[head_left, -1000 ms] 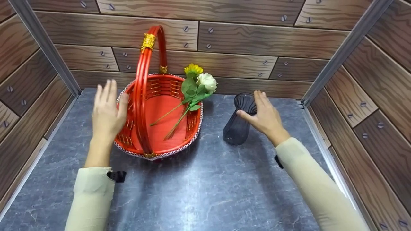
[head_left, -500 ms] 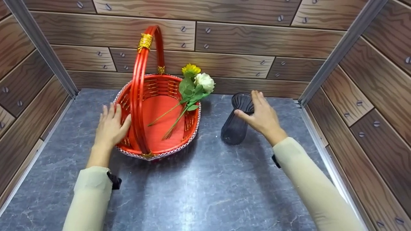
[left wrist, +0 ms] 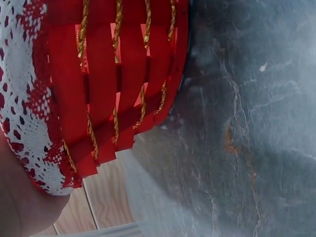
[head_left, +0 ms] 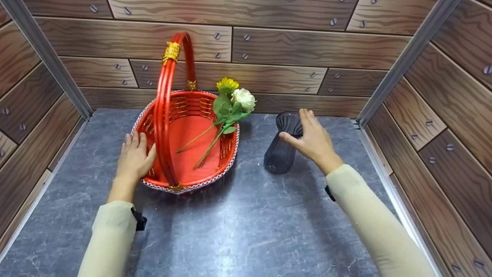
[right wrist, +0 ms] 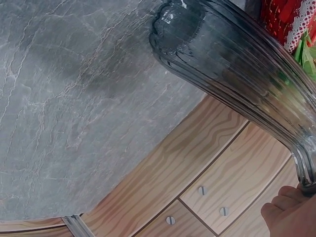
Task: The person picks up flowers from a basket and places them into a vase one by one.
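A red woven basket (head_left: pixel 192 179) with a tall arched handle and white lace trim stands left of centre. My left hand (head_left: pixel 132 157) rests on its left rim, the thumb towards the inside; the left wrist view shows the hand against the lace rim (left wrist: pixel 29 118). A white rose (head_left: pixel 244 100) and a yellow flower (head_left: pixel 227 84) lean over the basket's right rim, stems inside. To the right is a dark ribbed glass vase (head_left: pixel 278 157). My right hand (head_left: pixel 317 142) holds its neck between thumb and fingers. Some fingers are hidden in the head view.
Wood-patterned panels (head_left: pixel 280 50) close in the back and both sides, with metal corner posts (head_left: pixel 50 65). The marbled grey tabletop (head_left: pixel 230 231) stretches in front of the basket and vase.
My left hand has come down from above the basket's left side onto its rim. My right hand stays at the vase's neck, and the vase and flowers look unmoved.
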`<state>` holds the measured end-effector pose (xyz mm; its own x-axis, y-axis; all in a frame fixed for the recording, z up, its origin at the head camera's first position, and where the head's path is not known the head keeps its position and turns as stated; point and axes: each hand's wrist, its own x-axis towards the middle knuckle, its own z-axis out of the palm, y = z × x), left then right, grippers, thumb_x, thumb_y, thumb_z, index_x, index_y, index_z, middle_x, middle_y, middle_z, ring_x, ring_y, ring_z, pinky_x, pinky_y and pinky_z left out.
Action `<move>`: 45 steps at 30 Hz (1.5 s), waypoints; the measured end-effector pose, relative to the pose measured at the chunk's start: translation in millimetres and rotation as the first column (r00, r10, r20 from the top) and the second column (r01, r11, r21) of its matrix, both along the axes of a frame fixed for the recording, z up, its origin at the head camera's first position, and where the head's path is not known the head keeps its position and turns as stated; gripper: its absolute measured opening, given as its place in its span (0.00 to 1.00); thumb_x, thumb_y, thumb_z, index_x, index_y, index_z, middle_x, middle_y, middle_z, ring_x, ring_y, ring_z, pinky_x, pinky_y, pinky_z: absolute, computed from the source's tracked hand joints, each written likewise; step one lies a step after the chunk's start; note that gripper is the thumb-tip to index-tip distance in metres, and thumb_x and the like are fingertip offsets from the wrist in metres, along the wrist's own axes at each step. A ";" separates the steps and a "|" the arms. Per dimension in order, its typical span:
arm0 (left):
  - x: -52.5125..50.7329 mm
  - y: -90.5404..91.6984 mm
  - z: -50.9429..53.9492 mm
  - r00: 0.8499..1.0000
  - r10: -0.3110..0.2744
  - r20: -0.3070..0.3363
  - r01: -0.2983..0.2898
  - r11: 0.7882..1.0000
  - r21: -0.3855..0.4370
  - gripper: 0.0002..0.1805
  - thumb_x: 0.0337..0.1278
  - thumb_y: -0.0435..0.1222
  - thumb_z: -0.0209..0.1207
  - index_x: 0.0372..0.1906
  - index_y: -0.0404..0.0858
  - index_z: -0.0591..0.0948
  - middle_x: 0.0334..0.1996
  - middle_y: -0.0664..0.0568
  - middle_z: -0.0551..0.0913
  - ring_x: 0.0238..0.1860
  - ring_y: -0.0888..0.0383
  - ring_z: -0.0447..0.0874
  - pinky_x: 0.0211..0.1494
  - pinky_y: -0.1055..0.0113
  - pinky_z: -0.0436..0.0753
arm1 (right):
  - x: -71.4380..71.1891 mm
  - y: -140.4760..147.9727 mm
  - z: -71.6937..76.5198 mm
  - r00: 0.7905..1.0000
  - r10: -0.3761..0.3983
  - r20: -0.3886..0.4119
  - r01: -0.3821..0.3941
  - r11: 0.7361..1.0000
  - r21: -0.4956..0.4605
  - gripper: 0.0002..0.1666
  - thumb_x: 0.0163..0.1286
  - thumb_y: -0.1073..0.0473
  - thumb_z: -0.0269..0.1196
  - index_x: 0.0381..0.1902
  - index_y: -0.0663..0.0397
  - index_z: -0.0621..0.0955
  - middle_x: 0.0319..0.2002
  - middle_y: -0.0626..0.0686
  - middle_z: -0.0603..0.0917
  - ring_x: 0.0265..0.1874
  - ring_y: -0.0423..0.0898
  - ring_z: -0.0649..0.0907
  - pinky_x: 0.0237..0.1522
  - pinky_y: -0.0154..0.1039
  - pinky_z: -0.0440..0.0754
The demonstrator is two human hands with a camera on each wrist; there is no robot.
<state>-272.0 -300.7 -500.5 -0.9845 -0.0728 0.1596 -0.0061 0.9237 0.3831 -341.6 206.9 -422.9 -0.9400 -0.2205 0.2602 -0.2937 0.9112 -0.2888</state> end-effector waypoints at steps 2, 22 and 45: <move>-0.5 0.1 -0.8 1.000 -0.002 0.001 0.002 1.000 -0.007 0.40 0.75 0.54 0.35 0.74 0.25 0.54 0.75 0.26 0.47 0.76 0.28 0.38 0.77 0.38 0.44 | 0.8 0.2 0.4 1.000 -0.003 0.009 0.003 1.000 0.002 0.69 0.55 0.15 0.51 0.78 0.59 0.53 0.77 0.60 0.54 0.76 0.59 0.55 0.72 0.60 0.60; -3.8 -0.3 -5.9 0.999 0.033 -0.040 -0.033 0.999 0.001 0.41 0.73 0.53 0.39 0.73 0.22 0.53 0.74 0.26 0.50 0.76 0.30 0.42 0.77 0.39 0.46 | 30.0 -61.2 11.8 0.759 0.192 -0.622 -0.406 0.886 -0.222 0.25 0.58 0.52 0.67 0.53 0.55 0.82 0.56 0.55 0.82 0.56 0.53 0.79 0.63 0.45 0.73; -5.8 0.2 -8.2 0.998 0.053 -0.042 -0.052 0.998 0.033 0.43 0.73 0.56 0.38 0.74 0.25 0.53 0.75 0.29 0.48 0.77 0.32 0.40 0.78 0.40 0.45 | 30.6 -202.1 -25.8 0.938 0.273 0.215 0.206 0.061 -0.977 0.17 0.70 0.66 0.57 0.56 0.66 0.76 0.37 0.52 0.83 0.33 0.45 0.84 0.39 0.39 0.86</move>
